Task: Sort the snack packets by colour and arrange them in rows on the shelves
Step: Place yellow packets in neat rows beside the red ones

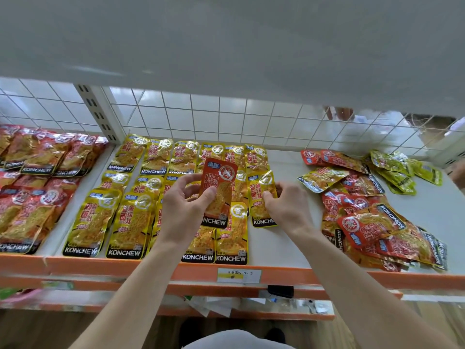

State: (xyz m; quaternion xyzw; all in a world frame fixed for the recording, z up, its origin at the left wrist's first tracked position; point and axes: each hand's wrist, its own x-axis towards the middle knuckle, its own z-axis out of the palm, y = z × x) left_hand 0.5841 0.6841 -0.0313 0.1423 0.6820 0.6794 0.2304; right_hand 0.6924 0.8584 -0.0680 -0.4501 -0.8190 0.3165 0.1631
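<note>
You are at a white shelf point(289, 245) with an orange front lip point(125, 268). It is backed by a white wire grid point(226, 122), with pale tiles behind that. The grey underside of the shelf above point(226, 46) fills the top of your view.

A paper label point(239, 275) sits on the lip below your grips, and a lower shelf point(251, 313) shows beneath it, blurred.

Your left grip point(183, 207) pinches one red packet point(219, 187) between thumb and fingers, held upright above the yellow rows point(130, 222). Your right grip point(289, 205) pinches the right edge of one yellow packet point(263, 197), which lies on the shelf at the right end of the middle row.

The yellow rows stretch from your grips to the left and beyond them. The back row has six packets. In the front row five show, one only as a sliver. Your left grip and the red packet cover the middle row, so perhaps five or six lie there.

Far left of your left grip, a bay of red packets point(30, 210) overlaps and is cut off by the frame edge, so I cannot count it.

Right of your right grip lies a jumbled pile point(364, 222) of red and yellow packets, too tangled to count. Beyond the pile, a small heap of green packets point(397, 170) holds about five.
</note>
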